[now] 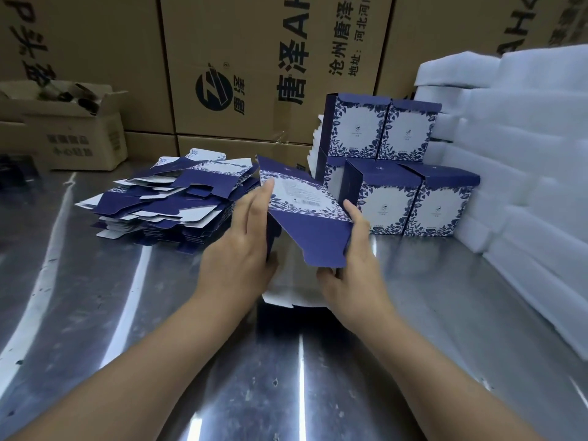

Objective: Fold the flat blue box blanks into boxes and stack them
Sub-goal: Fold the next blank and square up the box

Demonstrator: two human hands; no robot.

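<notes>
While the blue box blank (307,211) slants with its long axis running far-left to near-right, the left hand (245,249) grips its left edge with extended fingers and the right hand (353,265) pinches the near-right flap.

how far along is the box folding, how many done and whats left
Done: four folded boxes show, stacked two on two against the white foam sheets; more may sit hidden behind them. In hand: the left hand and right hand both grip one blue blank, partly opened, above the metal table. Left: a thick, messy pile of flat blanks, so most of the job remains.
</notes>
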